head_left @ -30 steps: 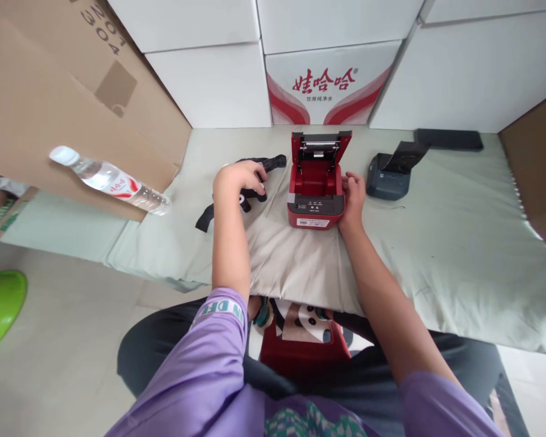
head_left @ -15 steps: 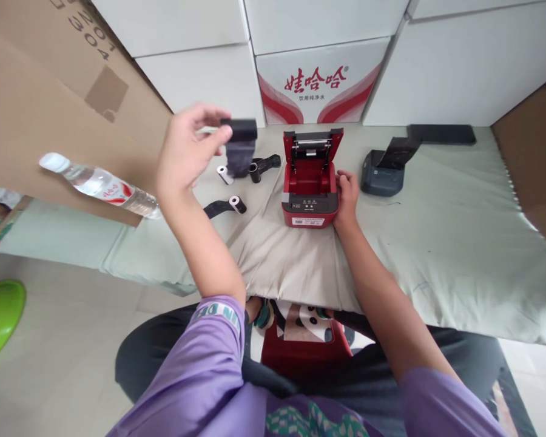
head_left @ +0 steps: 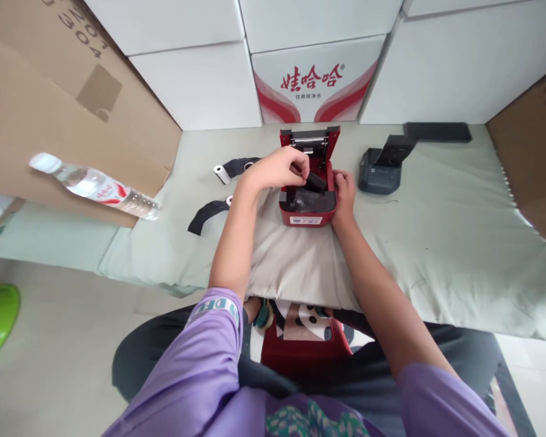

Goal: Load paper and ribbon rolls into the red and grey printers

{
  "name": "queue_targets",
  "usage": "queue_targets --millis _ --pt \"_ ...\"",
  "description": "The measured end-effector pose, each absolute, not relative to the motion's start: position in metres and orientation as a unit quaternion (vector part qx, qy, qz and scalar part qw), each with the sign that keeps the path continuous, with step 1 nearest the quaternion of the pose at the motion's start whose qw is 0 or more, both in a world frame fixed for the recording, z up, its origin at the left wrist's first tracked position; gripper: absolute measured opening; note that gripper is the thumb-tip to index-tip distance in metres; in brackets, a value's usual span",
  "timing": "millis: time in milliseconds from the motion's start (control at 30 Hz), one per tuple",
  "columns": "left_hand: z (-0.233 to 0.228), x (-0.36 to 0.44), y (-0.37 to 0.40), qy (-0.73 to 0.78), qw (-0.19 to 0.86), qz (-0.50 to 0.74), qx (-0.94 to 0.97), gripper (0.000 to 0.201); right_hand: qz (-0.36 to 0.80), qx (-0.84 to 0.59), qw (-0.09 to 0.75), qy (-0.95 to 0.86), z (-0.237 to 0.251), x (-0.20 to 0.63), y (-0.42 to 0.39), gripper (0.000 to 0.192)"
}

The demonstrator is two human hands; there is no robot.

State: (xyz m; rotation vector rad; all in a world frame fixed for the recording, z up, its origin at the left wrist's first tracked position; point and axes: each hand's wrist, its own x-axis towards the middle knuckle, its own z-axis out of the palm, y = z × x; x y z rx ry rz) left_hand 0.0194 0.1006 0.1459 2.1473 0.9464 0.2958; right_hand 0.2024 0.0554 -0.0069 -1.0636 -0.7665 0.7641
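Observation:
A small red printer [head_left: 307,212] with its lid up stands on the pale green cloth [head_left: 437,230]. My left hand [head_left: 275,170] is over its open bay, gripping a black paper roll [head_left: 315,181] whose strip drapes down toward the printer's front. My right hand [head_left: 344,193] rests against the printer's right side. To the left lie two more rolls on the cloth, one with a white core [head_left: 222,173] and one trailing a black strip [head_left: 205,214].
A dark grey printer [head_left: 379,172] with a black strip sits at the right, with a flat black bar [head_left: 437,132] behind it. White cartons [head_left: 200,85] line the back, and brown cardboard [head_left: 50,115] leans at left. A water bottle [head_left: 95,186] lies on its side.
My left hand picked a black roll up from the cloth, lifted it at the left, then carried it right and down into the red printer's open bay. My right hand stayed on the printer.

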Motion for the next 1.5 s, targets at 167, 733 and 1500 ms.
queue_targets --millis 167,733,1500 --pt "0.144 0.019 0.097 0.398 0.264 0.096 0.873 0.028 0.350 -0.479 0.727 -0.346 -0.004 0.201 0.054 0.056" --pt "0.154 0.025 0.087 0.473 0.170 0.089 0.860 0.021 0.358 -0.475 0.720 -0.357 -0.006 0.202 0.054 0.051" --pt "0.166 0.024 0.072 0.405 0.236 -0.023 0.883 0.023 0.424 -0.404 0.704 -0.402 -0.010 0.211 0.063 0.077"
